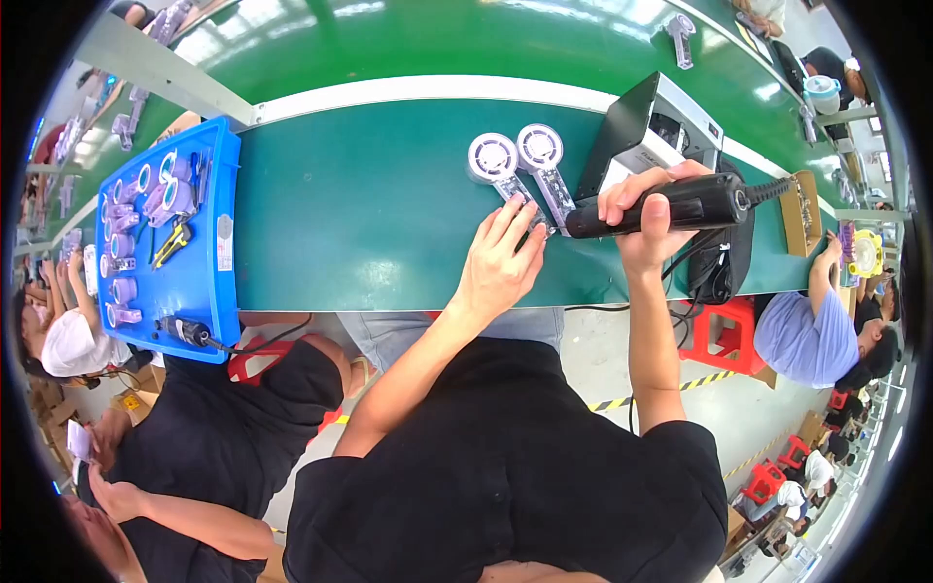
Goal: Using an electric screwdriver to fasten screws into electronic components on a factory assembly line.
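Two handheld fans lay side by side on the green tabletop [360,223], heads toward twelve o'clock and handles slanting down toward five. The work on this pair looked to be under way rather than finished, judging by the tool poised at the handles. Dark detail showed along both handles, but whether any screw was in place was too small to tell, so what was done and what was left on each could not be counted.

The left fan [493,155] lay at twelve o'clock from the left hand [501,257], whose fingertips rested over the lower end of its handle; whether they pinched it or merely pressed it down, I could not tell. The right fan [540,148] lay at one o'clock from that hand, and at ten o'clock from the right hand [646,214].

That right hand was wrapped firmly round a black power screwdriver [690,206], held nearly level, its front end pointing toward nine o'clock just beside the foot of the right fan's handle. Contact there was unclear.

At nine o'clock from the left hand, a blue tray [229,180] held more fans [122,219] and a yellow-handled cutter [173,243].
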`<state>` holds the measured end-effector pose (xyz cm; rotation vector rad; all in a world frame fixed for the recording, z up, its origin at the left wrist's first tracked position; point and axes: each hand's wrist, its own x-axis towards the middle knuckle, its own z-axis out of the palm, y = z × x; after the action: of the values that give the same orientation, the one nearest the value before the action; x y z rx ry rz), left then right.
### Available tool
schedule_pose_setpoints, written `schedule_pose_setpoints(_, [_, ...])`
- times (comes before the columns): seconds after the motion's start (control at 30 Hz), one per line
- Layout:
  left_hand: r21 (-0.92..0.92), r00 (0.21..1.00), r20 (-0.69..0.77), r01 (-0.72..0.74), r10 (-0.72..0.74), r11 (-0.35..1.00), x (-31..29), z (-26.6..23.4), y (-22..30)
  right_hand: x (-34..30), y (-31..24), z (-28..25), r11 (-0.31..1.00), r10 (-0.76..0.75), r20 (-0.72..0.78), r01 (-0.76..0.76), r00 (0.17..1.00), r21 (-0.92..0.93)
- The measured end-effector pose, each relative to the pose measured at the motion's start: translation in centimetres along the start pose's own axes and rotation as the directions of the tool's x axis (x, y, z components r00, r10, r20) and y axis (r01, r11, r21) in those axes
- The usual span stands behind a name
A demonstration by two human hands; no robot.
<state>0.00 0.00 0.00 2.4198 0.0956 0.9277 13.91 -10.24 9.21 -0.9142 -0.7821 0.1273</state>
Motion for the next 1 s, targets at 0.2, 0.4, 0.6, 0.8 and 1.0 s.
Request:
schedule_pose_setpoints(0.2, [-0.007, 1.0, -0.013, 0.004, -0.004, 1.0, 0.0, 0.1, 0.0, -0.4, 0.0, 0.4, 0.986, 0.011, 0.042, -0.004, 0.999, -0.167])
schedule_pose_setpoints(0.4, [-0.003, 1.0, -0.031, 0.005, -0.005, 1.0, 0.0, 0.0, -0.1, -1.3, 0.4, 1.0, 0.989, -0.033, 0.094, 0.046, 0.995, -0.142])
schedule_pose_setpoints(0.6, [-0.003, 1.0, -0.03, 0.003, -0.003, 1.0, -0.1, 0.1, -0.1, -1.6, 0.4, 1.6, 0.986, -0.03, 0.114, 0.048, 0.993, -0.159])
schedule_pose_setpoints(0.8, [0.021, 0.999, 0.013, -0.042, 0.042, 0.999, -0.1, -0.1, -0.1, -0.9, 0.0, 1.0, 0.983, -0.032, 0.056, 0.041, 0.998, -0.18])
schedule_pose_setpoints(1.0, [-0.002, 0.998, 0.053, 0.019, -0.019, 1.0, -0.4, -0.6, 0.0, 3.9, -6.5, -0.9, 0.929, -0.185, -0.091, 0.144, 0.979, -0.34])
